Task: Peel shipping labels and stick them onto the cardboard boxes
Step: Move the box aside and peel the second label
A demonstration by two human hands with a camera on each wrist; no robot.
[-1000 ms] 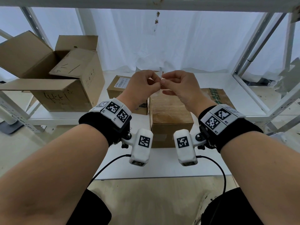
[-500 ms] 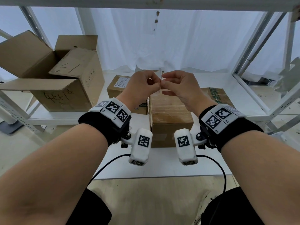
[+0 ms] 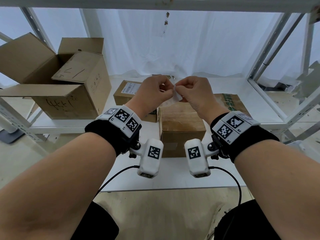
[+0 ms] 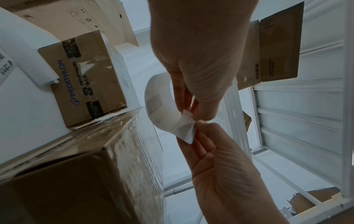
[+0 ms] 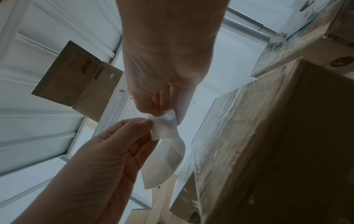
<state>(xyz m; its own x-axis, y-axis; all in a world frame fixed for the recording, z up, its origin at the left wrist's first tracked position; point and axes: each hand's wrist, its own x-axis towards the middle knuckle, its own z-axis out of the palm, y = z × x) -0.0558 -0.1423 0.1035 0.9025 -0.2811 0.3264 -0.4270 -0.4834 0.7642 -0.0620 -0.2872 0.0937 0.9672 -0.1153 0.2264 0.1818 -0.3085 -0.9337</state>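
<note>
A curled white shipping label [image 3: 177,97] on its backing hangs between both hands, above a tape-wrapped cardboard box [image 3: 181,122]. My left hand [image 3: 170,90] pinches one layer at the label's corner. My right hand [image 3: 179,90] pinches the other layer at the same corner. In the left wrist view the label [image 4: 164,115] curves down from the left hand [image 4: 191,112], and the right hand [image 4: 203,125] holds the split corner. In the right wrist view the right hand [image 5: 162,112] and left hand [image 5: 146,122] grip the label [image 5: 166,153] beside the box [image 5: 268,136].
A small box with a label on top [image 3: 128,94] stands behind the left hand. Large open boxes [image 3: 60,87] fill the left of the white shelf [image 3: 155,179]. A flat box [image 3: 228,104] lies at the right. Metal shelf posts [image 3: 277,49] frame the right side.
Both hands stay almost in place with fingertips together. A white flap of the label now shows below the fingertips, by the right hand.
</note>
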